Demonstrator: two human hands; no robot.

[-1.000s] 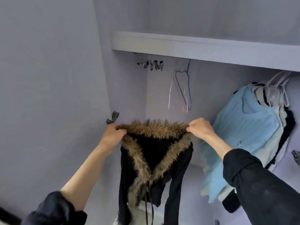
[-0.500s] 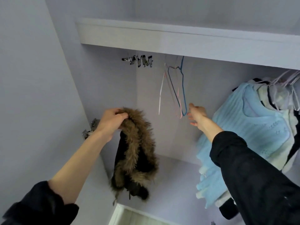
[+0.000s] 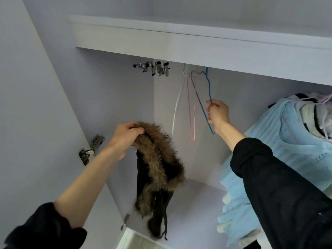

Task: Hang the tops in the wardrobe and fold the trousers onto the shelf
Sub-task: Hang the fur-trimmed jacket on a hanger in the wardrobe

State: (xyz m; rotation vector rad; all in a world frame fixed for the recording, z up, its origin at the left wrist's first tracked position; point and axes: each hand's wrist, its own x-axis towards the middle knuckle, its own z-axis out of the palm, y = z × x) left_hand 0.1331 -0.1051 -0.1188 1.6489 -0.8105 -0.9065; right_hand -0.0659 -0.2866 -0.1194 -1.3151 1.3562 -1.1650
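The wardrobe (image 3: 115, 97) is pale lilac inside, its door swung open on the left with two metal hinges (image 3: 90, 149) showing. A shelf (image 3: 179, 45) with a thick front edge crosses the top; its upper face is out of sight. The rail beneath is hidden behind that edge. From there hang, at the left, a bunch of metal clip hangers (image 3: 155, 68); near the middle, a few bare wire hangers, white (image 3: 177, 106), pink (image 3: 192, 121) and blue (image 3: 208, 90); at the right, a row of tops on hangers, a light blue knit (image 3: 294, 151) at the front. The wardrobe floor (image 3: 194, 211) lies below.
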